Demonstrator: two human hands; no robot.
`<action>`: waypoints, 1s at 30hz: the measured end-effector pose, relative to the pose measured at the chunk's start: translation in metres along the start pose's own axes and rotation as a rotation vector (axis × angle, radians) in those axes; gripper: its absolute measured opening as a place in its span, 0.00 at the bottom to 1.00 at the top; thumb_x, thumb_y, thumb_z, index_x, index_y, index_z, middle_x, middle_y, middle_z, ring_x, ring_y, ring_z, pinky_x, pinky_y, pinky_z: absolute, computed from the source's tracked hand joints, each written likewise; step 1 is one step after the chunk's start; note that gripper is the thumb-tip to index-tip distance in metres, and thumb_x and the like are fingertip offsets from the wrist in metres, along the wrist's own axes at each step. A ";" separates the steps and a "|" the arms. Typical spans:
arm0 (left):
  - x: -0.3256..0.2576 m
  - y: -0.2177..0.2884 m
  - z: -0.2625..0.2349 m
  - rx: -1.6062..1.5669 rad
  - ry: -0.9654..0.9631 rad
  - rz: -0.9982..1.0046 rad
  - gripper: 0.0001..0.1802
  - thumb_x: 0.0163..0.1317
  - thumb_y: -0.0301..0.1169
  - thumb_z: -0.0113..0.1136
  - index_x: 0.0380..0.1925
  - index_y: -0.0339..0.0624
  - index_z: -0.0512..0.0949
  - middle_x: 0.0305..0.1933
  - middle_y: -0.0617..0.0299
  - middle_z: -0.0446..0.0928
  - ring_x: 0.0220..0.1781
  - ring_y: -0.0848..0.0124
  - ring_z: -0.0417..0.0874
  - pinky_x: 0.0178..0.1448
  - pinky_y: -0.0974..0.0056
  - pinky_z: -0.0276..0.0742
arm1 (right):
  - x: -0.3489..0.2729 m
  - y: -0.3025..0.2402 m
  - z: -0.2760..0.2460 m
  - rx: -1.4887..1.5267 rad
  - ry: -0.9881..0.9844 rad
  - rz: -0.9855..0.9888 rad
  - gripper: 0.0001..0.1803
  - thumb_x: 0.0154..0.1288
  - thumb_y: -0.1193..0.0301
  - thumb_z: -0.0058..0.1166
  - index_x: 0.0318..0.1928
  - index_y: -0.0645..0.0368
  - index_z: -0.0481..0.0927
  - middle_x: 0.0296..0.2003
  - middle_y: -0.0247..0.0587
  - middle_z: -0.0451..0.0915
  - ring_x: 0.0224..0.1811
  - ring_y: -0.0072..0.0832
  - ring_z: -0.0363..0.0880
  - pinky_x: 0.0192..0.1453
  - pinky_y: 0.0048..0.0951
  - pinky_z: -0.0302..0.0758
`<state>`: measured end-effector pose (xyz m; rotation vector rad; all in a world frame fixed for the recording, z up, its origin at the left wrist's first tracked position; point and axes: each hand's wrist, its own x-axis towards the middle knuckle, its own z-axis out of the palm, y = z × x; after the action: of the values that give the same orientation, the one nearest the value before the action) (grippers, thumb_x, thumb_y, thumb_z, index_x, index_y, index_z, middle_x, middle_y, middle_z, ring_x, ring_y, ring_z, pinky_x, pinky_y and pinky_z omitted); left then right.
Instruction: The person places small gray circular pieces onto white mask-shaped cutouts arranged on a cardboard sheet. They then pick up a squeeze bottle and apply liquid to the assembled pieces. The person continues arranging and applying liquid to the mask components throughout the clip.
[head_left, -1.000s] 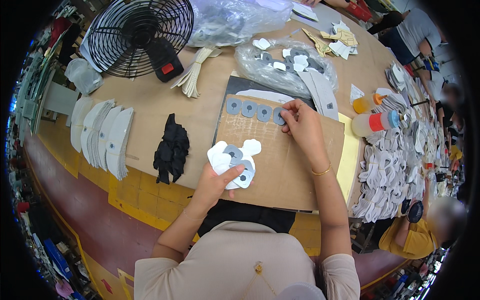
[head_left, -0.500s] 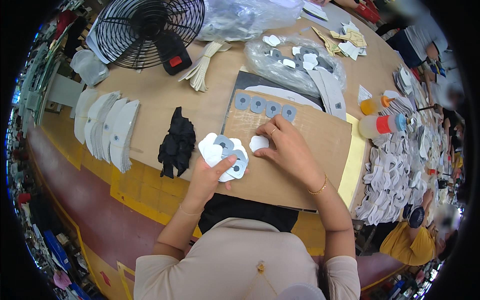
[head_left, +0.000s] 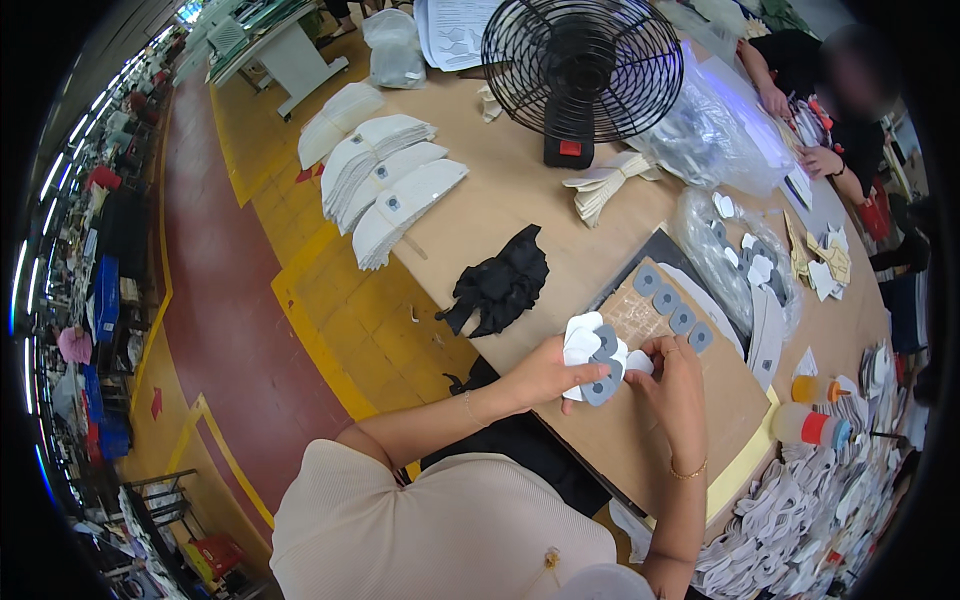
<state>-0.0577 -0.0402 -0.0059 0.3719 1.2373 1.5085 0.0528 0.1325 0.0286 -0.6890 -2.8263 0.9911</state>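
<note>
The person's left hand was closed around a fanned stack of white and grey cut pieces, held just above the near-left corner of a brown board on the table. The stack's long axis ran from upper left to lower right, its rounded white ends pointing up and away from the body. The right hand had its fingertips pinched on a small white piece at the stack's right edge. A row of grey discs lay on the board just beyond the hands, and a black cloth sat to the left. Half a second earlier the right hand had lain flat on the board beside the stack; it had since come against the stack.
</note>
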 end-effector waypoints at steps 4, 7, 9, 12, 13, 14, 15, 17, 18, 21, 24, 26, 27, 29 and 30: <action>-0.001 0.002 0.002 0.002 0.001 -0.007 0.16 0.66 0.33 0.60 0.50 0.38 0.75 0.40 0.62 0.82 0.38 0.76 0.84 0.19 0.73 0.75 | 0.000 -0.005 -0.005 -0.047 0.009 -0.008 0.19 0.43 0.77 0.71 0.35 0.63 0.75 0.32 0.45 0.76 0.35 0.39 0.74 0.41 0.39 0.72; 0.002 0.000 0.004 0.021 -0.006 0.005 0.17 0.65 0.32 0.61 0.51 0.38 0.74 0.41 0.62 0.82 0.38 0.75 0.84 0.21 0.72 0.78 | -0.003 0.001 -0.005 -0.036 -0.005 -0.008 0.17 0.47 0.78 0.69 0.37 0.63 0.75 0.27 0.42 0.75 0.29 0.36 0.74 0.36 0.32 0.73; 0.006 0.000 0.006 -0.037 0.026 0.009 0.18 0.65 0.32 0.61 0.52 0.38 0.74 0.41 0.61 0.82 0.38 0.74 0.84 0.23 0.71 0.80 | -0.007 -0.002 -0.007 0.148 0.064 0.063 0.15 0.51 0.78 0.67 0.37 0.63 0.75 0.27 0.42 0.75 0.28 0.34 0.75 0.35 0.31 0.73; 0.008 -0.003 0.012 -0.102 0.058 -0.031 0.18 0.65 0.30 0.60 0.54 0.38 0.72 0.43 0.60 0.81 0.39 0.73 0.85 0.28 0.68 0.85 | -0.020 -0.020 -0.013 0.250 0.239 0.102 0.12 0.53 0.77 0.65 0.38 0.62 0.76 0.28 0.44 0.76 0.31 0.37 0.77 0.34 0.34 0.74; 0.009 -0.001 0.018 -0.112 0.068 -0.039 0.18 0.66 0.29 0.59 0.54 0.38 0.72 0.43 0.60 0.81 0.39 0.73 0.84 0.29 0.67 0.85 | -0.024 -0.027 -0.014 0.254 0.312 0.096 0.12 0.53 0.77 0.65 0.38 0.61 0.77 0.29 0.45 0.77 0.32 0.39 0.79 0.35 0.36 0.75; 0.010 -0.005 0.023 -0.132 0.059 -0.011 0.17 0.67 0.29 0.58 0.54 0.38 0.72 0.43 0.61 0.80 0.39 0.73 0.84 0.31 0.67 0.86 | -0.029 -0.027 -0.010 0.209 0.344 0.037 0.12 0.54 0.77 0.64 0.38 0.61 0.77 0.31 0.45 0.77 0.33 0.40 0.79 0.35 0.37 0.75; 0.013 -0.006 0.029 -0.150 0.046 0.018 0.16 0.68 0.29 0.57 0.54 0.38 0.72 0.43 0.61 0.80 0.40 0.72 0.84 0.33 0.67 0.86 | -0.034 -0.024 -0.003 0.159 0.379 -0.021 0.12 0.55 0.77 0.64 0.39 0.61 0.77 0.32 0.45 0.77 0.34 0.40 0.79 0.36 0.37 0.75; 0.017 -0.008 0.037 -0.186 -0.004 0.026 0.17 0.70 0.32 0.55 0.56 0.38 0.69 0.48 0.60 0.77 0.44 0.72 0.83 0.37 0.66 0.86 | -0.042 -0.020 0.005 0.109 0.407 -0.086 0.12 0.55 0.76 0.64 0.40 0.62 0.78 0.35 0.45 0.77 0.36 0.41 0.78 0.38 0.38 0.76; 0.018 -0.010 0.039 -0.226 -0.001 0.037 0.18 0.70 0.32 0.55 0.57 0.39 0.68 0.50 0.60 0.77 0.45 0.72 0.82 0.39 0.66 0.86 | -0.045 -0.019 0.009 0.107 0.400 -0.097 0.12 0.55 0.76 0.64 0.41 0.62 0.78 0.36 0.45 0.77 0.37 0.42 0.78 0.40 0.38 0.75; 0.019 -0.011 0.039 -0.269 -0.032 0.021 0.20 0.70 0.32 0.55 0.58 0.39 0.66 0.53 0.60 0.75 0.49 0.71 0.81 0.44 0.66 0.85 | -0.057 -0.022 0.001 0.070 0.357 -0.135 0.16 0.55 0.73 0.66 0.44 0.64 0.78 0.41 0.46 0.77 0.41 0.41 0.78 0.45 0.36 0.76; 0.021 -0.009 0.042 -0.242 -0.054 0.014 0.21 0.68 0.28 0.57 0.58 0.39 0.65 0.53 0.58 0.75 0.51 0.70 0.81 0.46 0.66 0.85 | -0.065 -0.018 -0.001 0.050 0.350 -0.171 0.20 0.55 0.74 0.66 0.48 0.64 0.78 0.43 0.46 0.76 0.41 0.39 0.79 0.45 0.35 0.77; 0.019 -0.009 0.043 -0.234 -0.049 -0.038 0.22 0.66 0.25 0.58 0.58 0.39 0.66 0.53 0.57 0.76 0.50 0.69 0.82 0.43 0.66 0.86 | -0.068 -0.013 0.001 0.093 0.330 -0.151 0.22 0.56 0.72 0.66 0.51 0.65 0.78 0.42 0.46 0.76 0.42 0.38 0.78 0.48 0.36 0.76; 0.019 -0.008 0.043 -0.229 -0.046 -0.061 0.22 0.65 0.24 0.58 0.58 0.39 0.66 0.53 0.57 0.76 0.49 0.69 0.82 0.41 0.67 0.87 | -0.068 -0.012 0.000 0.176 0.336 -0.063 0.22 0.56 0.72 0.65 0.52 0.63 0.78 0.42 0.46 0.76 0.41 0.37 0.78 0.48 0.35 0.76; 0.018 -0.007 0.045 -0.203 -0.048 -0.074 0.22 0.65 0.23 0.57 0.58 0.38 0.66 0.52 0.56 0.77 0.48 0.68 0.84 0.38 0.67 0.88 | -0.067 -0.009 -0.003 0.343 0.344 0.111 0.24 0.58 0.73 0.64 0.56 0.60 0.77 0.41 0.45 0.76 0.39 0.35 0.78 0.46 0.33 0.77; 0.017 -0.006 0.046 -0.189 -0.046 -0.081 0.22 0.64 0.22 0.57 0.58 0.38 0.66 0.51 0.55 0.78 0.47 0.67 0.84 0.37 0.67 0.88 | -0.064 -0.010 -0.006 0.374 0.351 0.112 0.24 0.58 0.73 0.64 0.57 0.59 0.77 0.40 0.45 0.75 0.37 0.34 0.78 0.44 0.32 0.77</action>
<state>-0.0256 -0.0039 0.0017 0.2275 1.0514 1.5244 0.1082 0.1014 0.0445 -0.8784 -2.2438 1.2310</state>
